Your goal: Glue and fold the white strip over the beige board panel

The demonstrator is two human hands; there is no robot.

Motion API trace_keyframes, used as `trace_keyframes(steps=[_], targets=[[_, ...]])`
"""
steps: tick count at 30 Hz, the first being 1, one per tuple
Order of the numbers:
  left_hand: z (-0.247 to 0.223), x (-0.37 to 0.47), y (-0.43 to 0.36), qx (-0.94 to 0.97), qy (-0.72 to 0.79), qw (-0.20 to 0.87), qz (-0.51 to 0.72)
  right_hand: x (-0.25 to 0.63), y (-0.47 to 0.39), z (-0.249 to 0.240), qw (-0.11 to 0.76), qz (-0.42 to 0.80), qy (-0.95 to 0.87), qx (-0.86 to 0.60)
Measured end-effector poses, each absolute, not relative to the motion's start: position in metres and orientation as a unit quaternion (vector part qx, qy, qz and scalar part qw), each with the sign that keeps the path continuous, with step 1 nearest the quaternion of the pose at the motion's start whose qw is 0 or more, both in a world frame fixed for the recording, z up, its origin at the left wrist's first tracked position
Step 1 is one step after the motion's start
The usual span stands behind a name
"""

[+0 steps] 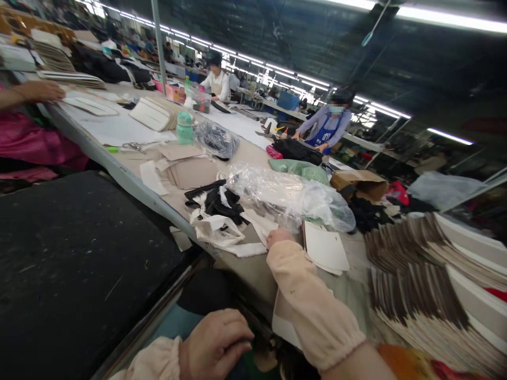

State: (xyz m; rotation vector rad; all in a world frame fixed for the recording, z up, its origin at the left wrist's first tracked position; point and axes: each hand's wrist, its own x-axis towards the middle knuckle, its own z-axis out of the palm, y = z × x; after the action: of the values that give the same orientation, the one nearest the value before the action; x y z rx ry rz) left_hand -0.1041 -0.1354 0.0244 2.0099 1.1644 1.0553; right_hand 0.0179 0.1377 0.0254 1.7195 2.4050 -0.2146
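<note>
My right hand [279, 237] reaches to the tabletop, fingers bent and closed at the edge of a white fabric piece [259, 226]; its fingertips are partly hidden. Left of it lie white-edged scraps [222, 232] and a heap of black cloth scraps [217, 200]. Just right of that hand is a small stack of cream panels [325, 247] with rounded corners. Low in front of me, off the table edge, my left hand [217, 343] has curled fingers with the thumb close beneath them, and nothing shows in it. Both forearms wear pale peach sleeves.
Tall stacks of brown-edged panels [415, 290] fill the right side. Clear plastic wrap [293, 195], grey-brown sheets [192, 171] and a green bottle [185, 129] lie or stand further along. A black surface [79, 264] is at left. Co-workers stand around the table.
</note>
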Motion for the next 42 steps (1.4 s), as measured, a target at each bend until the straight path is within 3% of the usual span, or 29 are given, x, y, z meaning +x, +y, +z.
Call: trace_keyframes(steps=[8,14,17,20,23,26,30,35,42], targets=[[0.023,-0.1,-0.136,0.739,0.448,0.302,0.402,0.038,0.125,0.036,-0.032,-0.121,0.806,0.579],[0.022,-0.1,-0.138,0.692,0.46,0.352,0.431,0.056,0.108,0.051,-0.171,-0.141,0.82,0.528],[0.028,-0.102,-0.133,0.601,0.483,0.442,0.458,0.075,0.077,0.068,-0.281,-0.162,0.826,0.461],[0.043,-0.1,-0.118,0.407,0.454,0.618,0.497,0.103,0.031,0.083,-0.379,-0.203,0.837,0.339],[0.06,-0.089,-0.095,0.236,0.382,0.738,0.503,0.133,-0.012,0.09,-0.331,-0.235,0.877,0.258],[0.069,-0.07,-0.072,0.201,0.382,0.775,0.462,0.162,-0.037,0.088,-0.278,-0.241,0.9,0.234],[0.067,-0.043,-0.046,0.305,0.441,0.745,0.397,0.195,-0.042,0.078,-0.296,-0.208,0.887,0.288],[0.063,-0.02,-0.019,0.409,0.413,0.761,0.288,0.224,-0.029,0.065,-0.348,-0.212,0.838,0.363],[0.052,0.003,0.015,0.458,0.466,0.682,0.328,0.243,-0.006,0.042,-0.386,-0.344,0.691,0.506]])
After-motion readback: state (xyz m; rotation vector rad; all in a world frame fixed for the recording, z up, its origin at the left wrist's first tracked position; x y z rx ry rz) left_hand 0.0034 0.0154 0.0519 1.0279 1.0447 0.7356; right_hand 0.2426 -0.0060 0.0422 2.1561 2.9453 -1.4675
